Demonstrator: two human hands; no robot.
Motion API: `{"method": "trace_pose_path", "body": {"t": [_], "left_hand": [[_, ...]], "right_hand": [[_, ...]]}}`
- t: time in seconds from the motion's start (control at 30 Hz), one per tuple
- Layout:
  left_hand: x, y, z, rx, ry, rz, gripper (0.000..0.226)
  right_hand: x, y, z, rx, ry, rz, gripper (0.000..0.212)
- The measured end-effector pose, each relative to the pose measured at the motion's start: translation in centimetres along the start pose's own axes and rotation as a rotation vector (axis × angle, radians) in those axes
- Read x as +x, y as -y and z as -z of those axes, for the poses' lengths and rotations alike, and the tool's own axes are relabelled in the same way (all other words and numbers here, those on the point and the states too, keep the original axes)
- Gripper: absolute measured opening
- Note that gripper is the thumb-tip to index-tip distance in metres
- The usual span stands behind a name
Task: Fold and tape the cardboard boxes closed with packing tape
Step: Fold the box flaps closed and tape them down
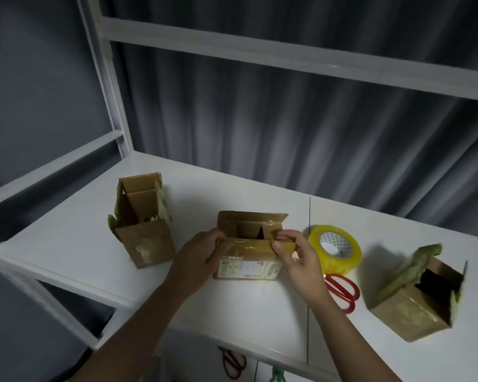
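— Right hand pinches the near flap's right end on the middle box; left hand grips the left end.

— And the tape?

— The tape roll sits just right of that box — nearer the right hand. The flap's long axis runs left to right.

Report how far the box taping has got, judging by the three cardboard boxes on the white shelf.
Done: nothing; none of the boxes looks sealed. In hand: the left hand and right hand grip the near flap of the middle brown cardboard box, still open. Left: the tall open box at left, the torn-topped box at right, and all taping; the yellowish roll of clear packing tape and red-handled scissors lie untouched.
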State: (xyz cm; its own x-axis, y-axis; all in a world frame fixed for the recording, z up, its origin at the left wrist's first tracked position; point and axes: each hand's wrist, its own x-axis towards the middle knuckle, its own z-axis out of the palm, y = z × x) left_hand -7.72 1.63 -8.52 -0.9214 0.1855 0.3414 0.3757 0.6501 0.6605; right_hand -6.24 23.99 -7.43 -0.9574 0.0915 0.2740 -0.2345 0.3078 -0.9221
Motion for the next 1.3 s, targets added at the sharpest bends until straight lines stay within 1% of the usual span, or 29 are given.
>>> {"method": "trace_pose_path", "body": {"t": [0.03,0.1,0.17,0.23,0.27,0.3,0.37,0.4,0.47,0.53,0.6,0.7,0.73,0.77,0.8,0.87,0.9,0.93,0.97,1.07,1.1,1.17,1.23,1.27,1.3], "left_hand": [[0.1,0.0,-0.3,0.011,-0.026,0.01,0.042],[0.4,-0.2,-0.9,0.011,-0.086,0.015,0.03],[0.5,-0.7,-1.3,0.07,-0.159,0.009,0.034],[0.9,-1.2,-1.7,0.276,-0.257,-0.082,0.045],[1.4,-1.9,-1.8,0.357,-0.275,-0.133,0.049],[2.1,-2.5,-1.9,0.413,-0.255,-0.182,0.05],[3.4,-3.5,-2.5,0.503,-0.146,-0.248,0.051],[3.7,-3.7,-3.0,0.544,-0.072,-0.256,0.053],[3.5,-3.3,-4.1,0.588,0.046,-0.24,0.055],[2.7,-2.6,-4.8,0.551,0.097,-0.2,0.054],[2.2,-2.0,-5.1,0.54,0.097,-0.174,0.053],[2.7,-1.8,-5.2,0.56,0.076,-0.153,0.053],[2.9,-1.9,-5.3,0.565,0.077,-0.155,0.053],[2.9,-2.1,-5.3,0.575,0.078,-0.159,0.053],[3.0,-2.2,-5.3,0.588,0.077,-0.164,0.053],[3.0,-2.4,-5.4,0.61,0.065,-0.176,0.053],[3.0,-2.5,-5.5,0.625,0.063,-0.181,0.053],[3.0,-2.5,-5.6,0.64,0.063,-0.181,0.054],[2.9,-2.6,-5.8,0.652,0.069,-0.172,0.055],[3.3,-3.0,-6.1,0.652,0.102,-0.096,0.067],[3.6,-3.0,-6.4,0.648,0.09,-0.067,0.069],[4.4,-2.9,-7.0,0.639,0.047,-0.023,0.064],[5.3,-3.3,-7.3,0.661,-0.035,-0.038,0.057],[5.3,-3.9,-7.4,0.674,-0.076,-0.065,0.056],[5.2,-4.9,-7.5,0.667,-0.103,-0.099,0.06]], "right_hand": [[0.1,-0.1,-0.3,-0.021,-0.033,0.018,0.029],[0.2,-0.7,-1.1,-0.123,-0.118,0.048,0.049],[0.4,-1.7,-1.4,-0.238,-0.2,0.073,0.068],[0.7,-2.2,-1.1,-0.279,-0.216,0.074,0.076],[0.9,-2.4,-0.9,-0.305,-0.193,0.092,0.074],[1.1,-2.6,-0.8,-0.36,-0.158,0.128,0.071],[1.6,-2.9,-0.6,-0.512,-0.087,0.211,0.063],[1.8,-3.1,-0.5,-0.566,-0.068,0.233,0.059],[1.9,-3.4,-0.2,-0.624,-0.096,0.272,0.051],[1.7,-3.5,0.0,-0.672,-0.147,0.353,0.038],[1.3,-3.6,-0.2,-0.628,-0.127,0.372,0.034],[1.0,-3.7,1.4,-0.494,-0.084,0.228,0.041],[1.1,-4.2,2.6,-0.524,-0.111,0.181,0.045],[1.4,-4.8,4.1,-0.614,-0.133,0.134,0.049],[1.7,-5.4,5.6,-0.744,-0.111,0.057,0.054],[2.2,-6.1,7.9,-1.041,0.087,-0.19,0.06],[2.4,-6.3,8.4,-1.142,0.202,-0.278,0.06],[2.5,-6.3,8.7,-1.191,0.282,-0.315,0.057],[2.7,-6.2,8.7,-1.198,0.313,-0.311,0.053],[3.1,-5.9,8.6,-1.164,0.283,-0.273,0.049],[3.0,-6.0,8.7,-1.15,0.266,-0.264,0.049],[2.4,-6.8,9.0,-1.103,0.207,-0.246,0.052],[1.5,-7.2,9.4,-1.063,0.13,-0.172,0.057],[1.1,-7.3,9.5,-1.035,0.082,-0.101,0.051],[0.5,-7.3,9.5,-1.01,0.026,-0.021,0.04]]}}
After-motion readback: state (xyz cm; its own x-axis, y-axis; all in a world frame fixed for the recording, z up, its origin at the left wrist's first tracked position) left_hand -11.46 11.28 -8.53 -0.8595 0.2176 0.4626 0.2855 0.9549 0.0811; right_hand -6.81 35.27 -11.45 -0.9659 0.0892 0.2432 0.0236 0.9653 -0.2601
